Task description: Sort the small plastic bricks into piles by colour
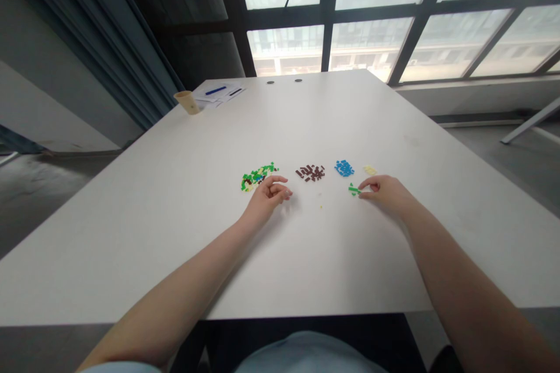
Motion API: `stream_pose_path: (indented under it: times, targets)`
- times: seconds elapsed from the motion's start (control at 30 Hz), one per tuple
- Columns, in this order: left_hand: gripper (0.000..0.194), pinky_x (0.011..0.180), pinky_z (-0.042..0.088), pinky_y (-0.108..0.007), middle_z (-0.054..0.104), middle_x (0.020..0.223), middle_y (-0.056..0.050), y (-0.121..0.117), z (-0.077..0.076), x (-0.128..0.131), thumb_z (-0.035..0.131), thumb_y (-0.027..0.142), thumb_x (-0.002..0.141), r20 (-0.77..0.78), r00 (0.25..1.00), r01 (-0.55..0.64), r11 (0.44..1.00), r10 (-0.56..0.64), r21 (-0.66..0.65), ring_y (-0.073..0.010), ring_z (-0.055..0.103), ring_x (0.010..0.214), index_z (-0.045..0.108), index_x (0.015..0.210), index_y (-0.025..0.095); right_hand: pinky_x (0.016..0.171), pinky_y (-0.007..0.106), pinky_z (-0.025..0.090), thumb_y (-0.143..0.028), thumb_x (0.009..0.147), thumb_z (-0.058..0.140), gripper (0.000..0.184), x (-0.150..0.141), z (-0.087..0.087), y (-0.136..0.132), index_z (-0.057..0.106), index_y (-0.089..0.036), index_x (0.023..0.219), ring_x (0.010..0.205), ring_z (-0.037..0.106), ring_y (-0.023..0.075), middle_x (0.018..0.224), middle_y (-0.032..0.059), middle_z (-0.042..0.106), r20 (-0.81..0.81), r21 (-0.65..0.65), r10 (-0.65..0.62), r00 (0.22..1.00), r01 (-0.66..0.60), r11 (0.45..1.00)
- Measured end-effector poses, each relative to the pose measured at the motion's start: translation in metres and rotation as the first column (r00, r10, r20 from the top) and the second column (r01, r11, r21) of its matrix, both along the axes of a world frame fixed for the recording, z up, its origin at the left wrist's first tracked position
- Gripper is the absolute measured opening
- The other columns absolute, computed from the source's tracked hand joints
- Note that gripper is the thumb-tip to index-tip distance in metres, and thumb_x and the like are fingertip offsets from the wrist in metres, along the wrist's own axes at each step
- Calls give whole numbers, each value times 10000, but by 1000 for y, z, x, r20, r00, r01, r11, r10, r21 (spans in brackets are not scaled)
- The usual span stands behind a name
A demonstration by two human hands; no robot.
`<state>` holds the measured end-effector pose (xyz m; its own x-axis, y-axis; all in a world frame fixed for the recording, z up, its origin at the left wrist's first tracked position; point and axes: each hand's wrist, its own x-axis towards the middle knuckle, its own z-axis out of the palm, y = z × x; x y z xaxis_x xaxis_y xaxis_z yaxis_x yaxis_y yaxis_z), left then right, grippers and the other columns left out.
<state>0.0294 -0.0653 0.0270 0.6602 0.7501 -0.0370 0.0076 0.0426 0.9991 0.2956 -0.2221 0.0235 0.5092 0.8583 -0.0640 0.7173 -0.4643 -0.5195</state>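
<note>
My right hand (385, 192) pinches a green building brick (354, 189) between thumb and fingertips, low over the table. A few small green pieces lie around it. My left hand (268, 195) hovers beside a mixed pile of green, yellow, brown and blue bricks (252, 178), its fingers loosely bent and apart, with nothing visible in them. Between the hands lie a pile of dark brown bricks (311, 173) and a pile of blue bricks (344, 168). Just beyond my right hand is a small pile of pale yellow bricks (370, 169), partly hidden by it.
A tiny yellow piece (321, 207) lies alone on the white table (280, 268). At the far left stand a beige cup (188, 102) and papers with a blue pen (216, 90). Large windows rise behind the table's far edge.
</note>
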Motion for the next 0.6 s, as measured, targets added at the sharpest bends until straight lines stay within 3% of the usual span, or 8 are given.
stream_pose_path:
  times: [0.1,0.2,0.27,0.33,0.37,0.43,0.53,0.6]
  targets:
    - [305,583,390,-217,611,668,8,10,4,-2,632,358,694,-10,998,-64,996,65,62,-103,555,618,535,914,170,522,248,278,-397,661,615,255,3,5,-3,710,-192,779,519,407,112,543,-17,443,-14,36,-44,999,44,998]
    - [283,560,390,-222,621,715,-19,38,8,-12,579,370,724,-14,976,-210,961,216,181,-110,549,612,552,915,163,519,247,282,-476,715,544,337,4,12,-6,684,-170,716,533,419,118,551,-4,479,-35,84,-84,996,87,993]
    - [262,569,399,-233,627,745,-34,65,7,-24,542,345,736,-41,930,-336,891,364,305,-120,549,621,576,922,164,506,245,268,-531,743,494,409,2,15,-6,645,-159,664,516,385,109,524,-11,443,-84,82,-7,996,14,997]
    - [235,616,413,-256,632,785,-51,92,1,-39,525,296,733,-133,856,-382,785,499,487,-142,551,668,619,904,166,497,242,252,-571,757,460,458,-4,16,-4,604,-156,628,503,341,98,506,-22,393,-165,48,140,976,-134,990]
    - [226,639,414,-270,637,811,-59,103,-2,-46,532,283,723,-238,807,-332,749,540,574,-154,546,684,646,883,170,497,241,250,-581,760,453,468,-7,16,-3,592,-156,620,504,330,95,509,-25,382,-206,28,209,956,-208,978]
    - [260,676,417,-293,641,871,-75,121,-11,-58,512,235,718,-402,734,-205,742,548,638,-169,544,700,676,909,171,502,239,253,-588,762,449,474,-16,15,-1,590,-157,627,508,324,93,519,-27,381,-265,-15,301,916,-316,949]
    - [348,729,423,-309,629,941,-97,131,-21,-64,462,189,726,-519,722,3,748,457,664,-190,558,761,680,997,166,505,241,256,-581,769,443,468,-26,15,2,607,-159,651,506,324,93,522,-26,385,-290,-55,351,890,-382,923]
    - [366,761,422,-320,620,928,-108,131,-24,-63,449,191,734,-555,719,120,711,419,693,-212,560,812,685,1012,160,506,243,256,-573,774,437,464,-29,15,2,610,-161,651,504,324,93,522,-26,386,-289,-61,359,888,-391,918]
